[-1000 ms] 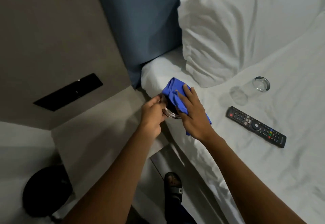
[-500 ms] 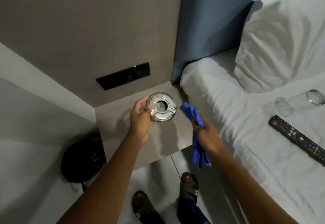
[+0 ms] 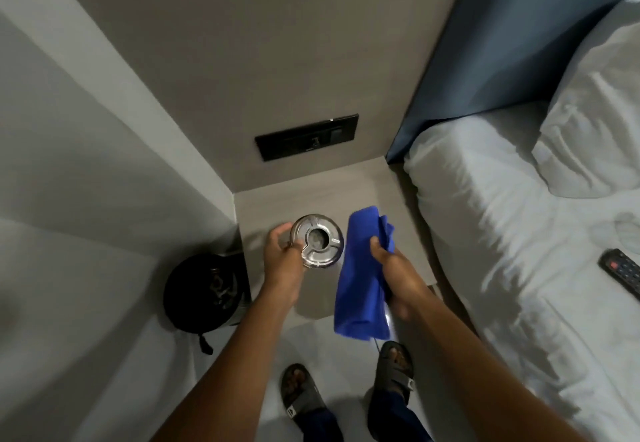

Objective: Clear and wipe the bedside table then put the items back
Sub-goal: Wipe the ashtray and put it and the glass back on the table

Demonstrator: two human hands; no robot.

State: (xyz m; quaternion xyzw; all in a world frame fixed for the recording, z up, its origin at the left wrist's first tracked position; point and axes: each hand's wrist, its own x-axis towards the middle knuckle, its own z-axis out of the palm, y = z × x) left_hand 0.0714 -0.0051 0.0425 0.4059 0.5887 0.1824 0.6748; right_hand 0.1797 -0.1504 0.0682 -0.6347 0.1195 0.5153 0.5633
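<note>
A round metal ashtray (image 3: 317, 241) is over the middle of the grey bedside table (image 3: 266, 209), gripped at its left rim by my left hand (image 3: 282, 261). Whether it touches the tabletop I cannot tell. My right hand (image 3: 398, 270) holds a blue cloth (image 3: 362, 275) just right of the ashtray; the cloth hangs down past the table's front edge. On the white bed (image 3: 502, 233) at the right edge lie a black remote (image 3: 621, 271) and a faint clear glass (image 3: 628, 230), both partly cut off.
A black switch panel (image 3: 306, 137) sits on the wall behind the table. A black bag (image 3: 206, 291) rests on the floor left of the table. A blue headboard (image 3: 502, 43) and a white pillow (image 3: 595, 122) are at the right. My sandalled feet (image 3: 301, 393) stand below.
The ashtray went from the bed edge, where the cloth was rubbing it, to over the bedside table. The cloth came off it and hangs beside it. The view swung left.
</note>
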